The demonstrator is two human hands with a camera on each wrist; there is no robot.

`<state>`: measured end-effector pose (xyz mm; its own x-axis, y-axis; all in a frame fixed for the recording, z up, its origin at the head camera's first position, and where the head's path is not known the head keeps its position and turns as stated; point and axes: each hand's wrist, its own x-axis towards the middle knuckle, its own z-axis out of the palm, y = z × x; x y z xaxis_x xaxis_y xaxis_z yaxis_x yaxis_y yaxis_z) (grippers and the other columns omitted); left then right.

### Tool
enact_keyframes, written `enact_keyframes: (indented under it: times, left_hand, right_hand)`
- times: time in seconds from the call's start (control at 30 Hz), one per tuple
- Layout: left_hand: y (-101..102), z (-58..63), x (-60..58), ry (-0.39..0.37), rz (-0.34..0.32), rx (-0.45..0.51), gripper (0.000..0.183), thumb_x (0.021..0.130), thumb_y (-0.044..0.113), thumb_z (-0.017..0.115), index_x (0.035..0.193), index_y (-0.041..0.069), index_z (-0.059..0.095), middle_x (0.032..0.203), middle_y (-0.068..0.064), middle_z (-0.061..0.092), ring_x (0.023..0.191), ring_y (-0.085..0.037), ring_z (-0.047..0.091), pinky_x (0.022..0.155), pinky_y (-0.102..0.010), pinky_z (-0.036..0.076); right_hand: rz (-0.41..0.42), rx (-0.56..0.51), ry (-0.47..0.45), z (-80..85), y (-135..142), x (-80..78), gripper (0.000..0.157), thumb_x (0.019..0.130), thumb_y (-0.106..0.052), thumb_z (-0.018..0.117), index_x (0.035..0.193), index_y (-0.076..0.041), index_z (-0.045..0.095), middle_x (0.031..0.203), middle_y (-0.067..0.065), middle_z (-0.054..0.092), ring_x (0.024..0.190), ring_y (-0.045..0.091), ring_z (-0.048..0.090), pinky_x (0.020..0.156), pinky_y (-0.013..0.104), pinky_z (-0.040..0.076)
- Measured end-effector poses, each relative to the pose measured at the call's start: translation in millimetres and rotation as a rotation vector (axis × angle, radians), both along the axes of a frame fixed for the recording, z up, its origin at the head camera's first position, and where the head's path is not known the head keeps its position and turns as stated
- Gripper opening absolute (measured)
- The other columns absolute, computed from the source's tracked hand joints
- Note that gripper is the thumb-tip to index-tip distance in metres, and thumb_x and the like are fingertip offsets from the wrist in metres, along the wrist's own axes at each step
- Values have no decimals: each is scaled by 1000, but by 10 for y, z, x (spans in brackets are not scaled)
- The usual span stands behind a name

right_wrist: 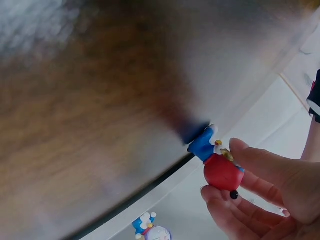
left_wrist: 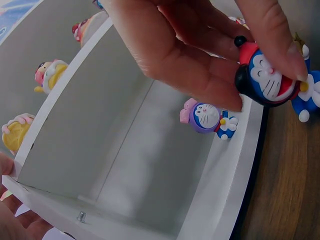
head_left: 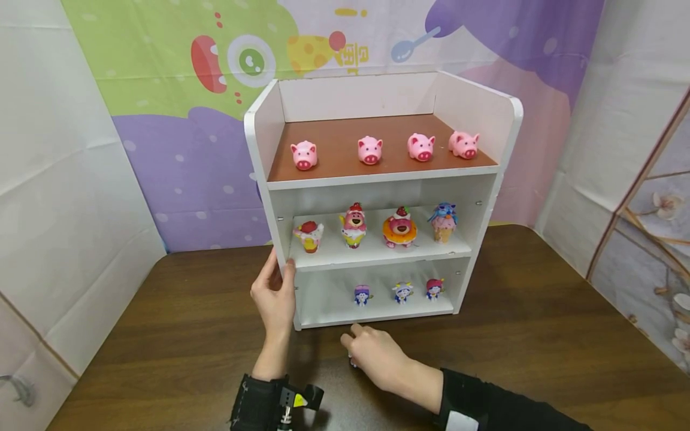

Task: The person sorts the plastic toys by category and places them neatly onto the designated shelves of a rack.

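My left hand grips the left side panel of a small white shelf unit, thumb at its front edge. In front of the bottom shelf, my right hand pinches a small blue cat figurine with a red cap and black knobs. It is mostly hidden by the hand in the head view; the right wrist view shows its red back. On the bottom shelf stand a purple-hooded figurine, a white-hooded figurine and a red-hooded figurine, towards the right.
Several pink pigs stand along the brown top. The middle shelf bears several dessert-like figurines, among them one with an orange ring and a blue-topped ice-cream cone. A brown wooden table supports the unit; a patterned cloth hangs behind.
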<state>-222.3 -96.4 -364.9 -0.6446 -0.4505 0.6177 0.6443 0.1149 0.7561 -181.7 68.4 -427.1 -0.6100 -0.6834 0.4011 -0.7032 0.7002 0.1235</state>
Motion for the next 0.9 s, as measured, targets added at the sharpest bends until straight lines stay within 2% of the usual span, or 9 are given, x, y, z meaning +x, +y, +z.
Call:
enact_keyframes:
  times: [0.13,0.23,0.3,0.4,0.53,0.73,0.9]
  left_hand:
    - [-5,-3,-2,-4,3,-2,36,79,-7,53,115,-10,53,112,-32,54,96,-31,55,75,-15,48]
    - [-6,-2,3,-7,10,-4,36,79,-7,54,115,-10,53,112,-32,55,96,-30,55,76,-15,48]
    - [-5,0,7,-9,10,-3,36,79,-7,54,115,-10,53,112,-32,54,96,-29,55,76,-15,48]
    - [-4,0,9,-9,6,-1,36,79,-7,54,115,-10,52,111,-32,54,96,-30,55,75,-15,48]
    - [-5,-3,5,-3,2,2,36,79,-7,53,114,-11,52,111,-33,54,96,-32,54,75,-14,48]
    - [-4,-4,-1,5,-4,8,36,79,-8,53,114,-11,52,111,-33,54,96,-33,54,75,-15,48]
    - [-3,-6,-5,3,0,6,36,79,-8,53,114,-11,53,111,-32,55,96,-32,55,75,-15,48]
  right_hand:
    - [-18,31,82,-27,-18,21,17,67,-6,69,78,-10,55,66,2,52,55,14,51,43,24,48]
    - [-20,29,71,-20,-17,21,22,68,-6,68,83,-9,53,67,2,53,55,14,51,41,25,48]
    - [-21,6,-2,7,-2,7,28,68,-10,71,89,-9,53,71,2,57,59,15,53,44,26,49]
    - [-36,-57,-161,72,40,-31,37,68,-22,75,97,-7,56,75,3,59,62,13,54,46,27,49]
    - [-71,-142,-316,155,95,-91,37,70,-32,73,93,-4,61,72,3,60,60,9,50,46,27,47]
    - [-92,-226,-453,156,124,-121,31,70,-34,72,76,-6,61,63,-1,59,52,5,44,42,24,40]
    - [-63,-274,-494,100,124,-136,28,69,-28,74,66,-8,55,56,-4,52,47,2,37,39,20,32]
